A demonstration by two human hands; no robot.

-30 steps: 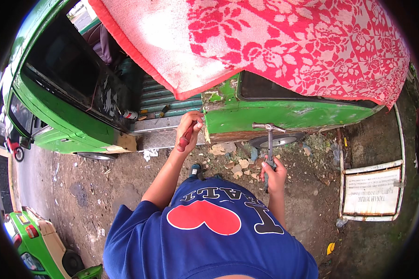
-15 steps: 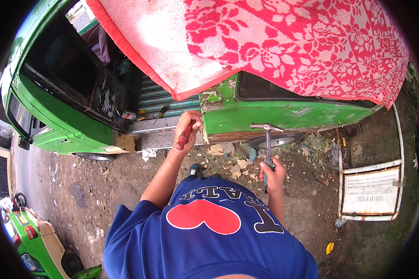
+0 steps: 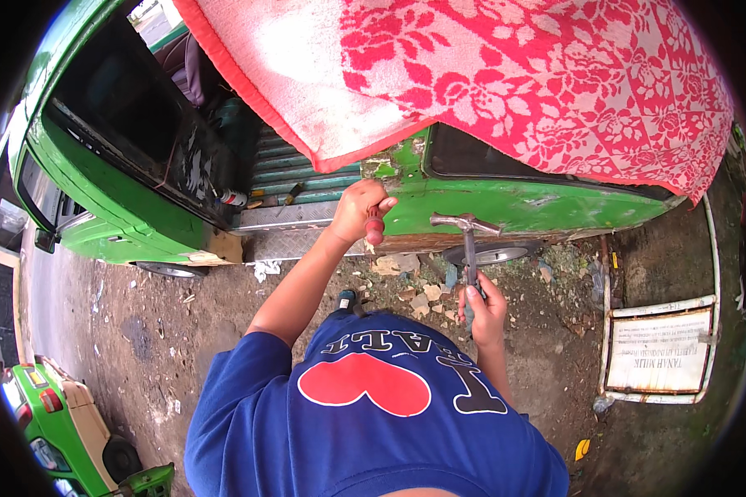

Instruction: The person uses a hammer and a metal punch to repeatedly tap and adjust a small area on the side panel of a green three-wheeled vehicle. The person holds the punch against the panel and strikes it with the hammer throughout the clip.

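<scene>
My left hand (image 3: 361, 210) is closed round a red-handled tool (image 3: 375, 228), its knobbed end toward me and its far end hidden by my fingers. It is held against or just before the door-edge pillar of the green van (image 3: 464, 203), where paint is scraped and rust shows; touching or apart, I cannot tell. In my right hand (image 3: 486, 308) is a claw hammer (image 3: 469, 248), gripped low on its handle with the metal head upward, in front of the van's lower side panel.
A red and white flowered towel (image 3: 506, 74) drapes over the van's roof. Left lies the open doorway with a ribbed floor (image 3: 286, 170) and a metal step (image 3: 294, 243). Broken chips (image 3: 427, 294) litter the ground. At right stands a white-framed sign (image 3: 659, 352); another green vehicle (image 3: 62, 422) is lower left.
My left hand has moved right with the red-handled tool, closer to the panel edge. The hammer has shifted slightly left and its head has tilted.
</scene>
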